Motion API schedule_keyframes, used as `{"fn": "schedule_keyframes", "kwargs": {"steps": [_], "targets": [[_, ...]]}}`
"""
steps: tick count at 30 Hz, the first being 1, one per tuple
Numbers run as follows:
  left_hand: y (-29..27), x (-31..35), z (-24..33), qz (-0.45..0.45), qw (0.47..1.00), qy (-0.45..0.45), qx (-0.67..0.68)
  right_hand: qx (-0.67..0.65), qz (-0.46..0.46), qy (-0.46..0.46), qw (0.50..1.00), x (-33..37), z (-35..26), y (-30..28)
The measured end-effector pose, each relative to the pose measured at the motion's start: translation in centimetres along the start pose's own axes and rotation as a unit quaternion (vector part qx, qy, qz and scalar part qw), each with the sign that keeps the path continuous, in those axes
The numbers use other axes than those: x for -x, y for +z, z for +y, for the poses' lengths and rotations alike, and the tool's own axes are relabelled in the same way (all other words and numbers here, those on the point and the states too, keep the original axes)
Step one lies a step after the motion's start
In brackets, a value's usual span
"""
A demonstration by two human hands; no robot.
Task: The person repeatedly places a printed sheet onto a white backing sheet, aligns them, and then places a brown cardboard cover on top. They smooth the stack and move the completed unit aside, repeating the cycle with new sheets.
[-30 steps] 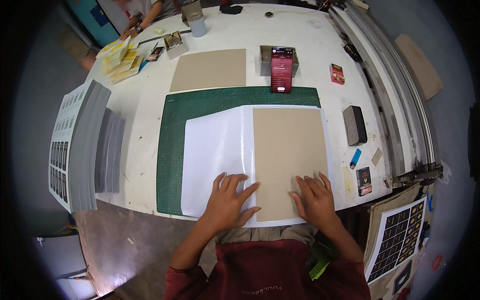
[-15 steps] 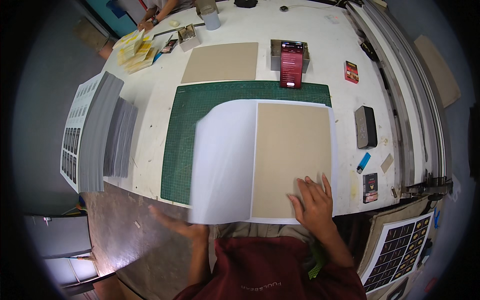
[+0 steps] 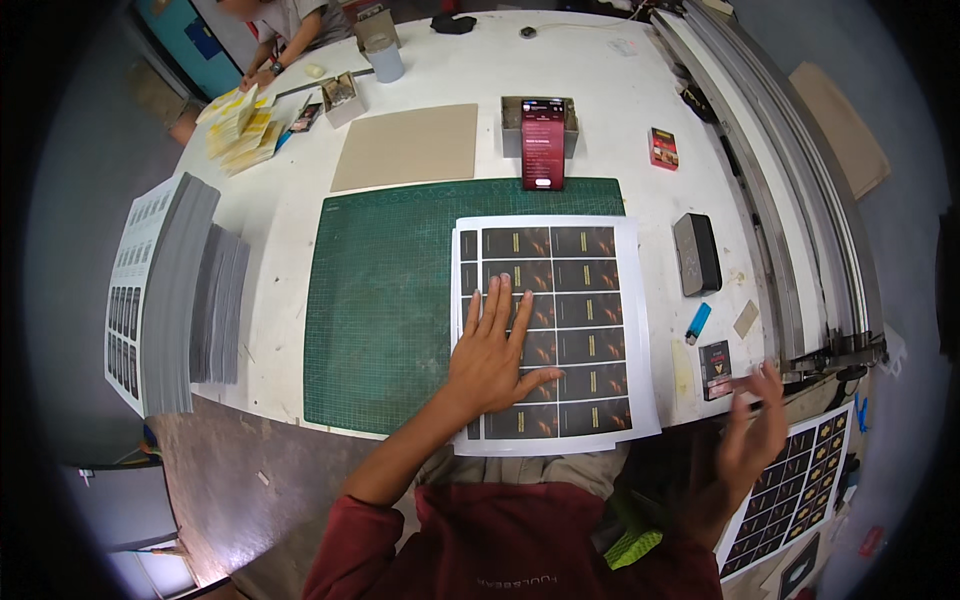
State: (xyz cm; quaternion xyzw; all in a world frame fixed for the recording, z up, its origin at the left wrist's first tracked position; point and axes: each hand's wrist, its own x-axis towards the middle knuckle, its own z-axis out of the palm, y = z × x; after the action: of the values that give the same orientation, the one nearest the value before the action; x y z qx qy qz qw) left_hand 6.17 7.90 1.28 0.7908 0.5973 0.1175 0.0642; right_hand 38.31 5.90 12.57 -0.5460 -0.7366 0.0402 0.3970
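My left hand [image 3: 497,350] lies flat on a printed sheet [image 3: 592,345], its fingers spread. Rows of dark rectangular panels cover this sheet, and white paper edges [image 3: 640,400] stick out from under it on the right. Paper and sheet rest on the right part of a green cutting mat [image 3: 380,310]. Off the table's front right corner, my right hand [image 3: 752,430] is raised and blurred, fingers apart, with nothing visible in it. Below it leans another sheet with dark printed panels [image 3: 790,490].
Tall stacks of printed sheets [image 3: 165,300] stand at the left edge. A tan board [image 3: 405,148] and a phone [image 3: 543,145] against a grey box are behind the mat. A black box [image 3: 697,255], blue lighter [image 3: 698,322] and metal rail [image 3: 770,180] line the right. A co-worker's arms [image 3: 290,45] are far left.
The white sheet on the left has gone over to the right, printed side up, covering the tan board there. My left hand has come onto it; my right hand has moved off rightward.
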Motion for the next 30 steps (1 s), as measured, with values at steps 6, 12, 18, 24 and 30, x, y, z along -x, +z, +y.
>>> {"fn": "schedule_keyframes", "kwargs": {"steps": [6,12,18,24,30], "targets": [[-0.2,-0.1,0.3,0.01,0.999,0.01,0.032,0.065,-0.274,-0.1,0.954,4.7,-3.8,8.6],[1.3,-3.7,2.4,0.036,0.999,-0.007,0.001,0.056,-0.283,-0.069,0.955,7.4,-3.0,9.0],[5.5,-17.7,3.7,0.083,0.994,0.069,0.016,0.061,-0.267,-0.08,0.958,7.8,-2.5,9.5],[4.5,-12.7,6.6,-0.015,0.976,0.21,0.051,0.051,-0.25,-0.052,0.966,8.4,-2.3,9.6],[3.4,-10.6,7.8,-0.071,0.929,0.351,0.098,0.016,-0.163,-0.035,0.986,8.9,-0.5,4.0]]}}
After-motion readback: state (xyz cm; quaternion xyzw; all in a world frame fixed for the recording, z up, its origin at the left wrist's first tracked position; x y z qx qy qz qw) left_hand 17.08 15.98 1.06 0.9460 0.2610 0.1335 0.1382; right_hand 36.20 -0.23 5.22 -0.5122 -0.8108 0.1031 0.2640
